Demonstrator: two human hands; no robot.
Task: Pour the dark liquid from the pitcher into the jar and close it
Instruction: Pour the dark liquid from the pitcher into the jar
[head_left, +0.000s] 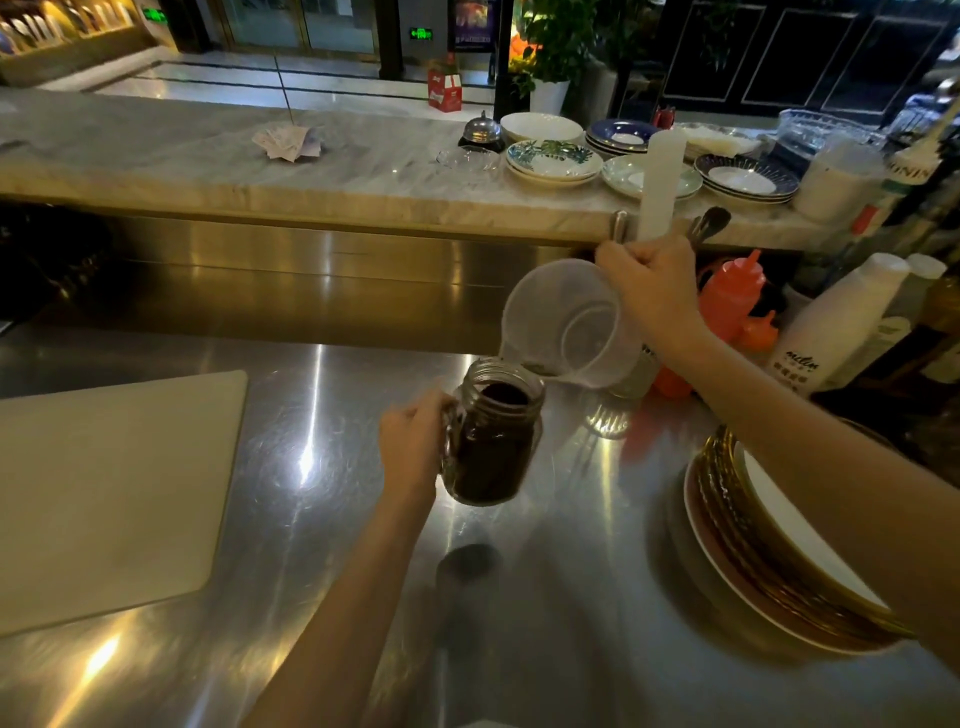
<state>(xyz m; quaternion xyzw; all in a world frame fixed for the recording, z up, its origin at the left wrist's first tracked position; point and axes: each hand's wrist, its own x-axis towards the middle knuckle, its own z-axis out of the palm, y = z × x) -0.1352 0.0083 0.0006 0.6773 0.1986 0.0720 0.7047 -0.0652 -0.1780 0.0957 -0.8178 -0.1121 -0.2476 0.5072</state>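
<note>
A glass jar (493, 447) with a handle stands on the steel counter (332, 467), filled almost to its neck with dark liquid. My left hand (415, 436) grips the jar's handle. My right hand (654, 291) holds the handle of a clear plastic pitcher (566, 322), tipped steeply with its spout over the jar's mouth. Only a small trace of dark liquid shows at the spout; the rest of the pitcher looks empty. A dark round lid (467, 564) lies flat on the counter in front of the jar.
A pale cutting board (104, 493) lies at the left. A stack of gold-rimmed plates (753, 551) sits under my right forearm. Orange squeeze bottles (732, 296), a white bottle (831, 322) and a small glass (608, 415) crowd the right. Plates and bowls (556, 161) line the marble ledge behind.
</note>
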